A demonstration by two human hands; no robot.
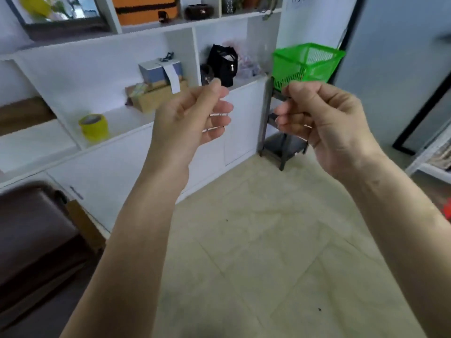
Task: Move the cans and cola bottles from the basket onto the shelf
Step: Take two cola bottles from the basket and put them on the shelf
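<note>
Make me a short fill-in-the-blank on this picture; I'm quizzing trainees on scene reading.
1. The basket on the dark rack is coloured ____.
2. The tape roll on the white shelf is coloured ____.
3. The left hand and right hand hold ____.

Missing words: green; yellow; nothing

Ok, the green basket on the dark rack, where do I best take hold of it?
Probably by the top rim of the green basket, one hand on each side wall, from the front. It stands upright and open on the dark rack, and no handle shows.
</note>
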